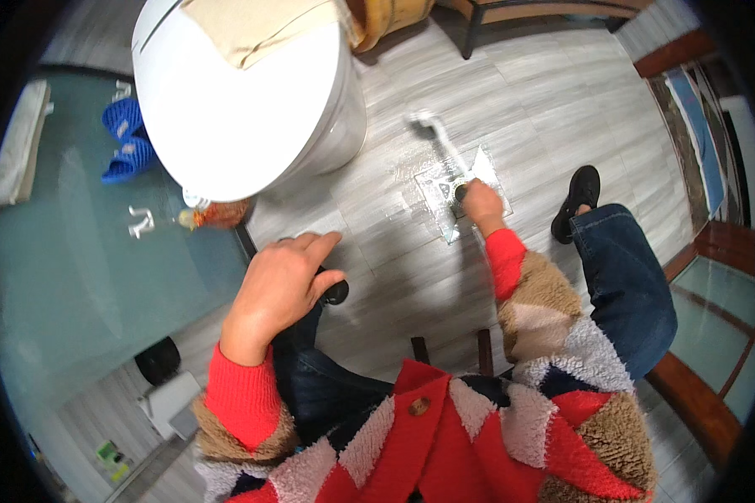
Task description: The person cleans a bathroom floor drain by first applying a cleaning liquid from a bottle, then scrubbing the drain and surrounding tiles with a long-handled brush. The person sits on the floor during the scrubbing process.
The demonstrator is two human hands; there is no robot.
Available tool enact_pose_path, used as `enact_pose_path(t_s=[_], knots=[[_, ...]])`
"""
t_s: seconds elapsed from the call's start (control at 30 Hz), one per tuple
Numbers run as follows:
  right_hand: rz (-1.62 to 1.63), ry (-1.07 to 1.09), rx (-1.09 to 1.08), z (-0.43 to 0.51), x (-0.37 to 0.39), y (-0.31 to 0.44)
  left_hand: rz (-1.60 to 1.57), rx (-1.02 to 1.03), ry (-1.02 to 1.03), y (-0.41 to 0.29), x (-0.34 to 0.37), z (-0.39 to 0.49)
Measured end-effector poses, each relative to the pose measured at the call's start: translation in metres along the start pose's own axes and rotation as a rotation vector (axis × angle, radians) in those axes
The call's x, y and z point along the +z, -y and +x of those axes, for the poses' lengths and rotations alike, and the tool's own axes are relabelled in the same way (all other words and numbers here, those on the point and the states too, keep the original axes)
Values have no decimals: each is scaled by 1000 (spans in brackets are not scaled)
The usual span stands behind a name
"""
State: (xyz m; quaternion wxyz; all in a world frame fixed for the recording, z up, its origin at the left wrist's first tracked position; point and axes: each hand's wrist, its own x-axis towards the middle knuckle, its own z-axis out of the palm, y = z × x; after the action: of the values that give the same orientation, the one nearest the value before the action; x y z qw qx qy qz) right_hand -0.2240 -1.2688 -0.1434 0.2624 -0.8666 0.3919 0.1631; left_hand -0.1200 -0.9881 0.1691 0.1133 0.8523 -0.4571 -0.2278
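My right hand grips a slim white long-handled tool low over the floor. Its far end is blurred, so I cannot tell whether it is a brush or a hand shower. Below this hand lies a shiny square floor drain cover, with wet tiles around it. A dark round part beside my fingers may belong to the drain or the tool. My left hand is held over my left knee, thumb apart from the fingers, with nothing in it.
A white toilet with a beige cloth on its lid stands ahead on the left. Beside it is a glass panel with blue slippers. A wooden bucket and a low bench stand beyond.
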Motion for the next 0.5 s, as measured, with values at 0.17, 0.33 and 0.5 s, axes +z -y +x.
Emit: enact_pose_path(t_s=[0.17, 0.33, 0.5], knots=[[66, -119, -38, 11, 13, -21, 20, -79, 62, 4, 2, 7], [38, -118, -275, -19, 74, 2, 23, -140, 157, 1, 7, 32], [65, -170, 13, 53, -9, -64, 16, -132, 198, -2, 12, 50]])
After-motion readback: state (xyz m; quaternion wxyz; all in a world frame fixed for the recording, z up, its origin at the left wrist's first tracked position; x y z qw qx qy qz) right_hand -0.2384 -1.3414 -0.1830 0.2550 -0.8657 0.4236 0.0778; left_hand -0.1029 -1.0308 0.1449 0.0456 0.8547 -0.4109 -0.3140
